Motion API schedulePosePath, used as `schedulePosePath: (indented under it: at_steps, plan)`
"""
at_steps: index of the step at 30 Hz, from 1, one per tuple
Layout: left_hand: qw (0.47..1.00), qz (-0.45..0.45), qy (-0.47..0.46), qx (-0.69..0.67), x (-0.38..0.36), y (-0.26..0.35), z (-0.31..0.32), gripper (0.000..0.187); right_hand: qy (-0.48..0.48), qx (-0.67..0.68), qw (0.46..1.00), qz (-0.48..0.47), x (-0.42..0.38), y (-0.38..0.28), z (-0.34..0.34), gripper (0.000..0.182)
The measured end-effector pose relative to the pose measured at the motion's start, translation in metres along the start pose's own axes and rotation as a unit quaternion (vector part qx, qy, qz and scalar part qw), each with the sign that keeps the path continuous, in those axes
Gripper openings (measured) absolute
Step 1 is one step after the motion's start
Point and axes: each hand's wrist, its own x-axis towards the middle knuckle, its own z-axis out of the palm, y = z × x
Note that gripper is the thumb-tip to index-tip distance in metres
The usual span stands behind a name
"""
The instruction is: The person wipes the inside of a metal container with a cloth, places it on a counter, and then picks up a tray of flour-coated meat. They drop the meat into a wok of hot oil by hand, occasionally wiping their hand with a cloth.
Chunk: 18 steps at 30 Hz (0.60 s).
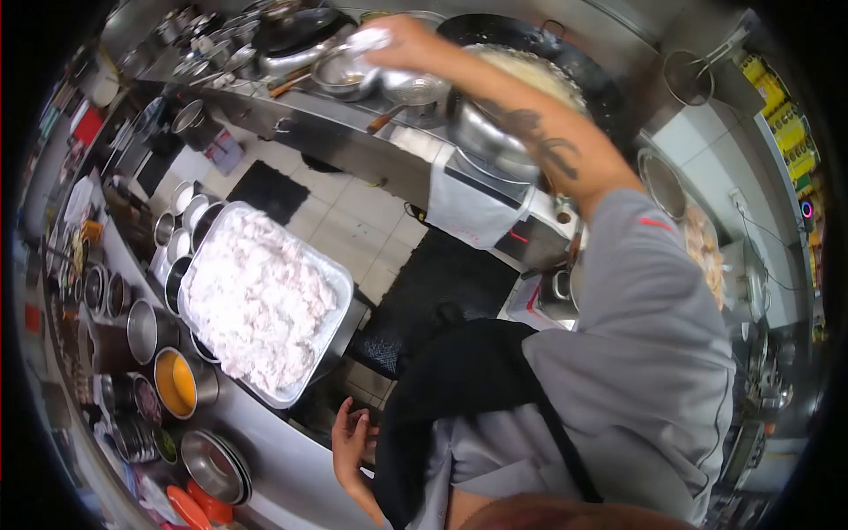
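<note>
My right hand [405, 46] is stretched far out over the cooking line, its fingers closed on a white lump [369, 39]; I cannot tell whether it is cloth or food. Just below it are a small metal bowl [343, 74] and a ladle [413, 92]. My tattooed forearm crosses a steel pot [481, 132] and a large black wok [565, 62] holding pale food. My left hand [352, 442] hangs low by my black apron, fingers apart and holding nothing, close to the edge of the steel counter [283, 468]. A big metal tray of white rice [265, 300] sits on that counter.
Several steel containers of sauces and ingredients [177, 382] line the counter to the left of the tray, with stacked bowls [216, 466] near its end. Black floor mats [442, 283] lie on the tiled aisle. A wire skimmer [689, 78] hangs at the upper right.
</note>
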Motion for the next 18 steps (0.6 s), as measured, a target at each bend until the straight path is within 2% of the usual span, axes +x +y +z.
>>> schedulePosePath:
  at_steps: [1, 2, 3, 4, 6, 10, 13, 14, 16, 18]
  plan:
    - [1.000, 0.000, -0.010, 0.012, 0.009, 0.007, 0.002, 0.055, -0.011, -0.040, 0.999, 0.027, -0.021, 0.000, -0.042, 0.036]
    - [1.000, 0.000, -0.020, 0.023, 0.016, 0.013, 0.006, 0.055, 0.009, -0.091, 0.991, 0.102, -0.035, 0.026, -0.071, 0.034]
    - [0.999, -0.012, -0.024, 0.030, 0.023, 0.019, 0.009, 0.055, 0.041, -0.057, 0.995, 0.071, -0.051, 0.072, -0.098, 0.037]
    - [0.999, -0.024, -0.028, 0.034, 0.031, 0.026, 0.013, 0.055, 0.053, -0.159, 0.982, 0.091, -0.067, 0.106, -0.123, 0.041]
    - [0.997, -0.041, -0.038, 0.058, 0.043, 0.042, 0.025, 0.055, 0.051, -0.239, 0.959, 0.146, -0.104, 0.148, -0.153, 0.037]
    - [0.994, -0.055, -0.043, 0.083, 0.054, 0.068, 0.051, 0.054, 0.019, -0.377, 0.885, 0.273, -0.148, 0.269, -0.204, 0.052]
    - [0.995, -0.077, -0.035, 0.058, 0.054, 0.061, 0.061, 0.055, 0.003, -0.454, 0.852, 0.260, -0.144, 0.306, -0.264, 0.054]
    - [0.995, -0.079, -0.028, 0.050, 0.051, 0.059, 0.062, 0.055, 0.041, -0.428, 0.857, 0.283, -0.132, 0.302, -0.283, 0.054]
    - [0.996, -0.073, -0.020, 0.048, 0.049, 0.057, 0.063, 0.054, 0.033, -0.502, 0.817, 0.282, -0.091, 0.271, -0.304, 0.065]
    - [0.997, -0.059, -0.017, 0.055, 0.044, 0.048, 0.061, 0.054, 0.041, -0.414, 0.896, 0.152, -0.060, 0.240, -0.318, 0.033]
